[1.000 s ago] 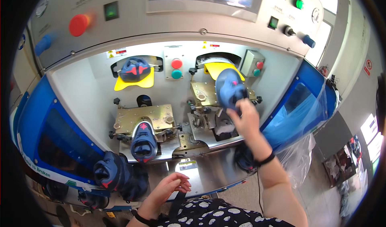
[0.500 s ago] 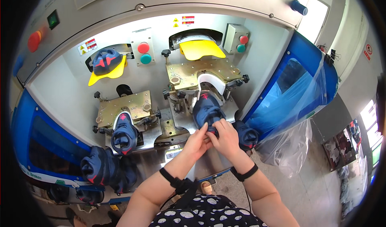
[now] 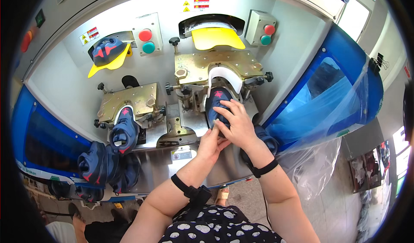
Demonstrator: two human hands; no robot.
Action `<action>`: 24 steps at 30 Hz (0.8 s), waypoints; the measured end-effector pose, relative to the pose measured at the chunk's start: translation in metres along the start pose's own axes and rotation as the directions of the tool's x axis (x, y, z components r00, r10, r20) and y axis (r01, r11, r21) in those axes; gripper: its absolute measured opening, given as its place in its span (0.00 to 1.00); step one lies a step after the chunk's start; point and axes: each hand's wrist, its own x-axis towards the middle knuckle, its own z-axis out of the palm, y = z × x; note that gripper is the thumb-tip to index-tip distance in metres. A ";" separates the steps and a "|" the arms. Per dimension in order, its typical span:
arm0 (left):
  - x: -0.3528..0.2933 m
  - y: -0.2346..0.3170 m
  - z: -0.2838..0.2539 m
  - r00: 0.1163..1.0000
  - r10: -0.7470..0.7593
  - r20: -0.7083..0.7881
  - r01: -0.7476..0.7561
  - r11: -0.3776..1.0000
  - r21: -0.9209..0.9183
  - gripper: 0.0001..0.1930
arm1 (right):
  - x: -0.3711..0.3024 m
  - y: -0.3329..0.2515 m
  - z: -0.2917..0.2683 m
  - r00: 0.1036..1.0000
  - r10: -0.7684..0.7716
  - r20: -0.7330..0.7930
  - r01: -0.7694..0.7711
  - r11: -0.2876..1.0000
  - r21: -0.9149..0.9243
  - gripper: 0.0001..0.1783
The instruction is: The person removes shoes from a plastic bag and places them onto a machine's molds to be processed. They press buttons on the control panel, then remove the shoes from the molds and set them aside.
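Note:
A dark blue shoe (image 3: pixel 214 98) with a red mark on its toe lies in the right-hand metal clamp fixture (image 3: pixel 198 66), toe inside the white curved pad (image 3: pixel 227 76). My right hand (image 3: pixel 235 124) rests on its top, fingers spread across the upper. At the heel end, my left hand (image 3: pixel 209 146) is closed, its thumb up against the shoe and touching my right hand. The heel is mostly hidden by both hands. Another blue shoe (image 3: pixel 124 129) sits toe-in at the left-hand fixture (image 3: pixel 129 101).
Blue shoes (image 3: pixel 92 163) stand at the machine's left front; another shoe (image 3: pixel 266 139) is right of my hands. Yellow flaps (image 3: pixel 217 38) project from the back wall, the left one bearing a shoe (image 3: pixel 108 51). Button boxes (image 3: pixel 261 27) and a plastic-draped blue side panel (image 3: pixel 319 88) flank the right fixture.
My right hand has moved forward from the heel onto the shoe's top, its fingers spreading. My left hand stays by the heel. The whole view has shifted slightly.

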 end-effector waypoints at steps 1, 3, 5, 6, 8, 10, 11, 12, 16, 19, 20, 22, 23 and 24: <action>-0.001 -0.002 0.001 1.000 0.008 -0.016 -0.007 0.999 0.035 0.23 | 0.001 0.002 -0.001 0.999 0.023 0.034 -0.024 1.000 0.014 0.19; -0.001 -0.002 0.001 0.999 0.019 -0.028 -0.017 0.997 0.070 0.25 | 0.004 0.003 -0.001 0.998 0.041 0.047 -0.043 0.999 0.032 0.16; -0.002 -0.002 0.003 0.999 0.024 -0.035 -0.021 0.997 0.071 0.26 | 0.005 0.004 -0.001 0.999 0.023 0.026 -0.024 0.999 0.046 0.16; -0.002 -0.001 0.004 0.999 0.025 -0.034 -0.022 0.997 0.074 0.26 | 0.005 0.005 -0.001 1.000 0.009 0.000 -0.009 0.999 0.052 0.16; -0.002 0.000 0.007 0.999 0.028 -0.042 -0.025 0.997 0.073 0.26 | 0.005 0.008 0.000 1.000 0.003 -0.003 -0.002 0.999 0.053 0.15; -0.002 0.000 0.009 0.998 0.032 -0.048 -0.028 0.997 0.073 0.25 | 0.006 0.008 0.000 1.000 -0.005 -0.007 0.005 0.998 0.055 0.15; -0.002 0.000 0.009 0.997 0.033 -0.064 -0.028 0.997 0.076 0.25 | 0.006 0.007 -0.001 1.000 0.010 0.016 -0.011 0.998 0.064 0.15; -0.002 0.000 0.010 0.996 0.035 -0.080 -0.029 0.997 0.078 0.26 | 0.007 0.007 -0.002 0.999 0.024 0.038 -0.027 0.997 0.073 0.15; -0.002 -0.006 0.012 0.995 0.059 -0.075 -0.054 0.996 0.066 0.27 | 0.005 0.011 -0.004 0.999 -0.004 0.041 0.001 0.997 0.073 0.15; -0.003 -0.007 0.015 0.993 0.060 -0.099 -0.059 0.998 0.022 0.25 | 0.006 0.013 -0.006 0.999 -0.026 0.038 0.023 0.997 0.075 0.15; -0.003 -0.007 0.016 0.994 0.057 -0.096 -0.056 0.998 0.017 0.25 | 0.006 0.013 -0.006 0.999 -0.018 0.040 0.015 0.996 0.083 0.15; -0.003 -0.006 0.017 0.994 0.056 -0.093 -0.055 0.998 0.011 0.25 | 0.006 0.013 -0.006 0.999 -0.014 0.043 0.010 0.996 0.093 0.15; -0.004 -0.006 0.018 0.993 0.059 -0.104 -0.057 0.998 0.013 0.25 | 0.006 0.013 -0.006 0.999 -0.021 0.042 0.017 0.996 0.091 0.15; -0.005 -0.006 0.019 0.992 0.061 -0.115 -0.060 0.998 0.015 0.24 | 0.006 0.013 -0.006 0.999 -0.028 0.040 0.024 0.996 0.089 0.15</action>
